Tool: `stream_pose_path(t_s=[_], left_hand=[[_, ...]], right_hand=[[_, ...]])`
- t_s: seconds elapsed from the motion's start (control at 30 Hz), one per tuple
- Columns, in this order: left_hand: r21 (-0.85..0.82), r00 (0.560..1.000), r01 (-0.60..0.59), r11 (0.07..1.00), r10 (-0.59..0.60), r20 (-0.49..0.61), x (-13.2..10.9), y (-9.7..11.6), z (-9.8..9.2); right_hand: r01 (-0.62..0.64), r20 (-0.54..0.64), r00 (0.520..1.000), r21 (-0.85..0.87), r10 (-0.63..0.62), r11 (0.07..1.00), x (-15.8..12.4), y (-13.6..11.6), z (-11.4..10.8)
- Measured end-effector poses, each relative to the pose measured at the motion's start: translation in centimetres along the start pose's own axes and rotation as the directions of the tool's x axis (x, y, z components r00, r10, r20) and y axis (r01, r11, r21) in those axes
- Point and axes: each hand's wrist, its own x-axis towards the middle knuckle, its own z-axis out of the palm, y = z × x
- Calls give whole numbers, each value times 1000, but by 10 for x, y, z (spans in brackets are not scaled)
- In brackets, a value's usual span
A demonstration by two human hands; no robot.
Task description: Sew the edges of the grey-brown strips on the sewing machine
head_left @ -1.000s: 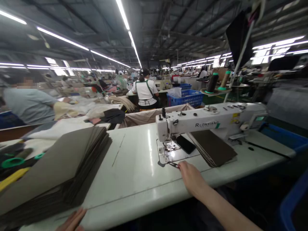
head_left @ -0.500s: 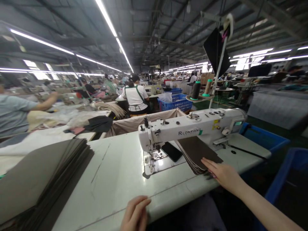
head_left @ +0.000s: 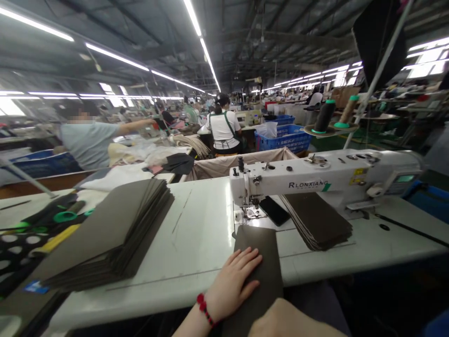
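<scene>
A dark grey-brown fabric piece lies on the table's front part, its far edge just before the needle area of the white sewing machine. My left hand, with a red and black bracelet at the wrist, rests flat on this piece with its fingers spread. Lower down, my right hand is at the near end of the piece, bent into a fist-like shape; its fingers are hidden. A stack of dark pieces sits under the machine arm, beside a black phone.
A taller stack of grey-brown pieces stands on the left of the table. Thread cones are on a stand behind the machine. One person in pale blue reaches out at the left; another in white sits beyond a cloth-lined bin.
The view has turned left. My right hand has left the stack under the machine arm and is now near my left hand. A single fabric piece now lies under my left hand.
</scene>
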Motion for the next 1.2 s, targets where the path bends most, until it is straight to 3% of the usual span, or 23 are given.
stream_pose_path(t_s=[0.07, 0.1, 0.2, 0.27, 0.37, 0.5, 0.6, 0.83, 1.2], left_hand=[[52, 996, 77, 996, -74, -55, -23, -11, -1], [71, 991, 110, 991, -103, -85, -32, -14, -2], [116, 982, 157, 981, -143, -123, -48, -18, -7], [143, 982, 166, 976, -151, -115, -50, -20, -9], [178, 975, 205, 962, -185, -124, -49, -32, -14], [208, 954, 280, 937, -247, -171, -44, -55, -25], [222, 962, 250, 942, -215, -169, -26, -66, -30], [220, 970, 223, 950, -192, -152, 18, -77, -23], [199, 969, 222, 954, -194, -152, 17, -78, -25]], right_hand=[[-50, -21, 998, 83, 52, 995, 13, 22, -15], [-144, -59, 987, 112, 151, 983, 22, 35, -23], [-469, -210, 862, 19, 462, 883, 58, 79, -35], [-516, -221, 838, -26, 499, 856, 80, 102, -33], [-507, -187, 851, -54, 490, 860, 90, 122, -27], [-502, -166, 859, -86, 485, 860, 68, 128, -23], [-528, -197, 842, -102, 503, 843, 54, 131, -19], [-569, -264, 809, -127, 525, 813, 55, 133, -14], [-577, -231, 809, -142, 540, 804, 55, 134, -13]])
